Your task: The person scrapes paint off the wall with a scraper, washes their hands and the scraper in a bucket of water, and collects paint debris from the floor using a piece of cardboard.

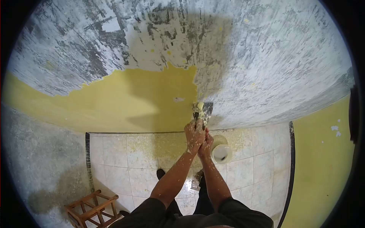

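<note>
A paint scraper (207, 109) with a wide, flake-covered blade is pressed against the wall, at the edge where yellow paint (163, 91) meets bare, patchy grey-white plaster (258, 57). My left hand (194, 132) is closed around it just below the blade, its fingers speckled with paint bits. Right behind and slightly lower, my right hand (206, 145) is closed too, seemingly around the handle's lower end. The handle is mostly hidden by my fingers. A yellowish paint flake (200, 106) sticks to the blade.
A white bucket (221, 153) stands on the tiled floor (144, 152) close to my right hand. Yellow flakes litter the tiles along the wall base. At lower left is a wooden stool (93, 209). A yellow side wall (323, 152) rises at right, a grey one (42, 152) at left.
</note>
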Action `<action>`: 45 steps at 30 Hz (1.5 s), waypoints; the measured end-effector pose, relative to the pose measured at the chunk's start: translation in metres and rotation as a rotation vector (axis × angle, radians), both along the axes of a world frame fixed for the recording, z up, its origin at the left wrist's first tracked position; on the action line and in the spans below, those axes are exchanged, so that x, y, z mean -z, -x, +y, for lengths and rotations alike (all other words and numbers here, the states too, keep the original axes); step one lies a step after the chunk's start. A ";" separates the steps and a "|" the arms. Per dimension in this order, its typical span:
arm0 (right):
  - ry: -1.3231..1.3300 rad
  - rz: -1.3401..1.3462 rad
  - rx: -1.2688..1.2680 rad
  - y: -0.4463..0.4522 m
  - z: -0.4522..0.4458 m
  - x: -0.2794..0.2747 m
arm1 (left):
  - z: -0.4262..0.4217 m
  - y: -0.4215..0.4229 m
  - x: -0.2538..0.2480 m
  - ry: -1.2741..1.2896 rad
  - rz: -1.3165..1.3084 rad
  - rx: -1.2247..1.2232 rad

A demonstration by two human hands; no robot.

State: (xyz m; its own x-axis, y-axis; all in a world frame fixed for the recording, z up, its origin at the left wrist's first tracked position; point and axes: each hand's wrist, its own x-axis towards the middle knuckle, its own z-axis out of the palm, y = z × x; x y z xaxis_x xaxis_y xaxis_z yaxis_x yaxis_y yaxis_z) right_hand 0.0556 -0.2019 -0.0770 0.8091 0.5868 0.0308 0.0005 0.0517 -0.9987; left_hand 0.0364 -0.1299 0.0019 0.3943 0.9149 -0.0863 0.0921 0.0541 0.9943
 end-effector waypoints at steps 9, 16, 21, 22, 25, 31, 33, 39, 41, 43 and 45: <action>-0.242 0.138 -0.040 -0.012 0.016 -0.008 | 0.002 0.000 0.053 -0.607 0.257 0.009; -0.135 -0.009 -0.056 -0.011 0.011 -0.023 | 0.008 -0.002 0.024 0.138 -0.076 0.143; -0.111 0.017 -0.023 -0.007 0.008 0.000 | 0.010 -0.009 0.031 -0.726 0.168 -0.020; -0.171 0.152 0.092 0.006 0.015 0.005 | 0.003 -0.001 0.026 -0.290 0.038 0.035; -0.072 -0.133 0.041 -0.006 0.010 -0.005 | 0.005 0.000 0.006 0.004 0.024 0.085; -0.183 -0.153 -0.025 0.000 0.009 -0.020 | 0.008 0.003 0.014 0.074 -0.090 0.154; -0.180 0.183 0.044 0.009 0.012 -0.029 | 0.012 0.002 0.013 -0.256 -0.012 0.139; -0.260 0.207 0.009 0.004 0.022 -0.037 | 0.020 0.006 0.003 -0.573 0.245 0.164; -0.205 0.023 0.073 0.010 0.021 -0.042 | 0.019 0.006 0.002 -0.395 0.128 0.179; -0.193 -0.015 0.019 -0.005 0.023 -0.055 | 0.016 0.005 0.001 -0.683 0.222 0.081; -0.181 -0.051 -0.045 -0.002 0.017 -0.054 | 0.018 0.004 -0.008 -0.564 0.227 0.130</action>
State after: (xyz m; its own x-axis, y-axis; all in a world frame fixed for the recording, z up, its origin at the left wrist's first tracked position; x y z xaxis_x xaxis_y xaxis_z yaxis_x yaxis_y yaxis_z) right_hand 0.0573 -0.1853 -0.0227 0.7770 0.6034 0.1792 0.0443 0.2317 -0.9718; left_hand 0.0324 -0.1117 0.0102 0.5344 0.7896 0.3017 0.2751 -0.4999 0.8212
